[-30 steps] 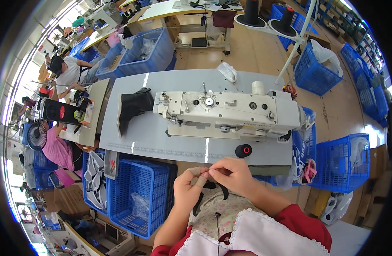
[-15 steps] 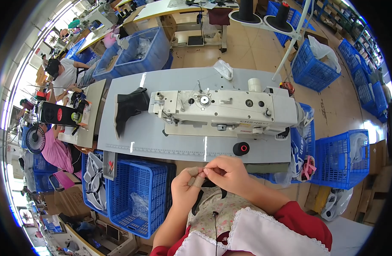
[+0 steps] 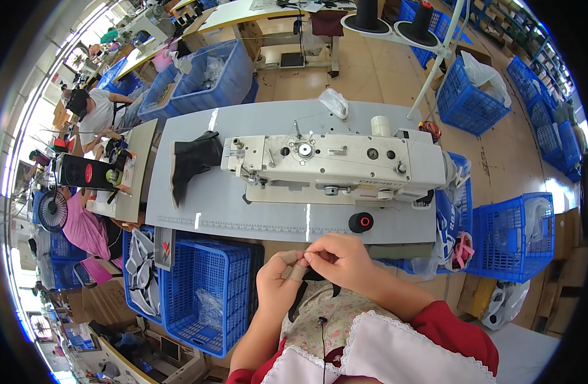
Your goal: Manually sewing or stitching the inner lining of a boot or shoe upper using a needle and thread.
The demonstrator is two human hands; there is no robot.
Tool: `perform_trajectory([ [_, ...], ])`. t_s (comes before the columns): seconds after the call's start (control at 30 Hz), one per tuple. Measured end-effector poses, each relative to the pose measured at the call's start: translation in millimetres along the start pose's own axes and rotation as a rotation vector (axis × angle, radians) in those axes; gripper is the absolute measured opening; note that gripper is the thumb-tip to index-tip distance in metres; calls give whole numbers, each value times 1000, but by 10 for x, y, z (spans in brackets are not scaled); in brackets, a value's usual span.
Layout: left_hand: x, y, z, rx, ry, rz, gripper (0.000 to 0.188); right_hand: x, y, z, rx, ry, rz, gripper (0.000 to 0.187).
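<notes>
Head view: I see two bare hands close together, low in the middle, just off the near edge of the grey surface (image 3: pixel 274 118). The left hand (image 3: pixel 274 280) has its thumb and first finger pinched at the tips, and tan wraps (image 3: pixel 296 273) are on those fingers. The right hand (image 3: pixel 337 257) is pinched too, and its fingertips meet the left ones. So each grip is closed at the tips. If something tiny is in there, I cannot tell, as it is too small to see. Below the hands is a flowery apron (image 3: pixel 364 307).

The white sewing machine (image 3: pixel 351 160) stands on the surface, past the hands and apart from them. Near the hands, on the surface, is a black spool (image 3: pixel 356 223) with a red ring. A dark boot (image 3: pixel 194 160) lies left of the machine, and a white bag (image 3: pixel 334 102) sits on the far side. A ruler strip (image 3: pixel 268 228) runs along the near side.

To the left of the left hand is a blue crate (image 3: pixel 241 294) with clear plastic inside. Farther left, a person (image 3: pixel 96 112) in a white shirt sits by another machine.
</notes>
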State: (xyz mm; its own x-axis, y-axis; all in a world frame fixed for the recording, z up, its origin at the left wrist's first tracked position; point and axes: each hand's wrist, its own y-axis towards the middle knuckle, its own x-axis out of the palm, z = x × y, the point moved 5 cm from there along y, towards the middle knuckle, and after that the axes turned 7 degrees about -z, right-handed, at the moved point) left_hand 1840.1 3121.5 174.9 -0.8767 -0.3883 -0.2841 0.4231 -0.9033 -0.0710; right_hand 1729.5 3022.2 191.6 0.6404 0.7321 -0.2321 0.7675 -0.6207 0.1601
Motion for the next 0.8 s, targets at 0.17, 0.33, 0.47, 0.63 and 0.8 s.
perform_trajectory([
  [0.17,1,7,23,12,33,5,10,-10,5,-9,-6,-23,-4,6],
  [0.33,6,8,7,23,36,8,9,-9,5,-5,-4,-16,-6,6],
  [0.47,12,6,21,36,43,13,9,-13,-2,0,-4,-6,-4,6],
  [0.63,13,3,31,42,56,10,9,-19,-5,-8,-2,-4,-6,5],
  [0.8,19,0,26,36,37,10,9,-15,-21,11,-1,17,-5,5],
])
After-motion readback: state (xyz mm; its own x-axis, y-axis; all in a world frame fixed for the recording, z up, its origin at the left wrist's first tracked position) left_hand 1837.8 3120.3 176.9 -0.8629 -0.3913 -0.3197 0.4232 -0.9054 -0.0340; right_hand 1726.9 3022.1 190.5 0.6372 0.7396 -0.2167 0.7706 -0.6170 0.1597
